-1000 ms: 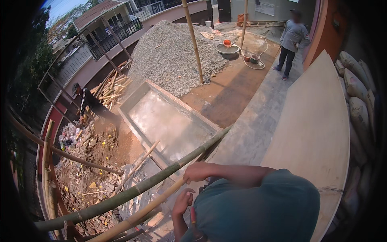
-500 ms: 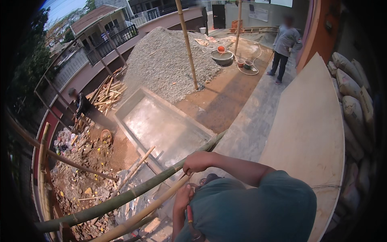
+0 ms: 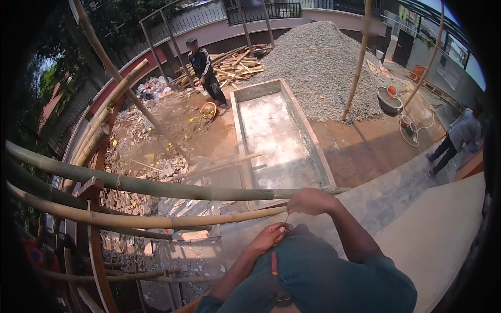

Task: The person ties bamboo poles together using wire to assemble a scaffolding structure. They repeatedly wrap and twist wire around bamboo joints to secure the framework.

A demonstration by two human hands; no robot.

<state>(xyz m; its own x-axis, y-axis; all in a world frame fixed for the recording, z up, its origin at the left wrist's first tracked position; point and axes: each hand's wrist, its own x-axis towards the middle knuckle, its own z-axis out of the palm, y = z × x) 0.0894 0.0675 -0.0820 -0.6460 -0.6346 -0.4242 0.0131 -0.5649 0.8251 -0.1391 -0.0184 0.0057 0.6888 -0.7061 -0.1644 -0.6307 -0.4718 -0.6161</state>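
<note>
In front of my chest, my left hand (image 3: 268,238) is closed in a pinch on a thin wire (image 3: 286,220). The wire runs up to my right hand (image 3: 312,202), whose fingers are curled round its upper part at the end of the bamboo poles. A thick green bamboo pole (image 3: 209,193) reaches from the left to my right hand. Below it lies a thinner yellow bamboo pole (image 3: 172,222), ending near the same hand. A tool with a red handle (image 3: 274,263) hangs against my green shirt; its metal head is partly in view.
Down below are a shallow concrete basin (image 3: 284,141), rubble (image 3: 141,135) and a gravel heap (image 3: 323,68). One person (image 3: 203,70) stands beside the rubble, another (image 3: 459,133) at the right. Upright bamboo (image 3: 360,62) rises beyond; a pale board (image 3: 417,235) is at my right.
My view has swung left, showing more of the poles and timber frame. My hands are still at the wire by the pole ends. The person by the rubble has straightened up.
</note>
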